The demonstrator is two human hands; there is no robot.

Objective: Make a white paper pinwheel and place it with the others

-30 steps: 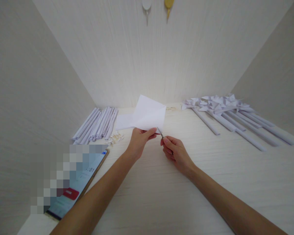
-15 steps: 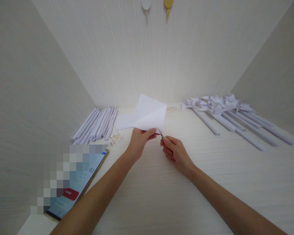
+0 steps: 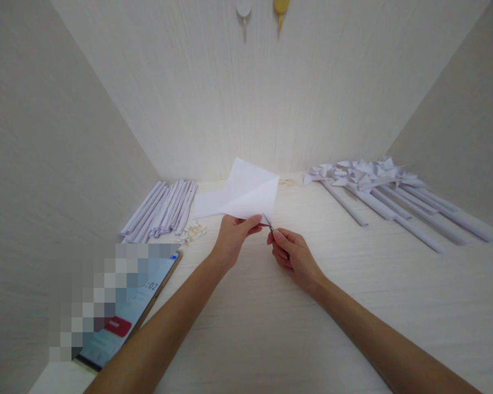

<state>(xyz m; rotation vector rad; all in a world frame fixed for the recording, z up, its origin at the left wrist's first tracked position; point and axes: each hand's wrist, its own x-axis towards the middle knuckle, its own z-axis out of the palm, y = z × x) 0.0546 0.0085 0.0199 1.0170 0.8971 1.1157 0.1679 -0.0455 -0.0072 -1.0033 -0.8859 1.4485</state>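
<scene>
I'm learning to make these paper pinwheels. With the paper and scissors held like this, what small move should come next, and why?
Probably close the scissors a little further along the cut. The left hand pinches the folded paper at its near edge, and the right hand has the blade tips right at that edge, so the cut looks barely begun.

My sheet point(image 3: 250, 191) is plain white; the rolls point(image 3: 164, 208) and pinwheels point(image 3: 365, 174) white too; the table point(image 3: 271, 328) pale woodgrain; the phone point(image 3: 127, 317) shows a red button.
</scene>
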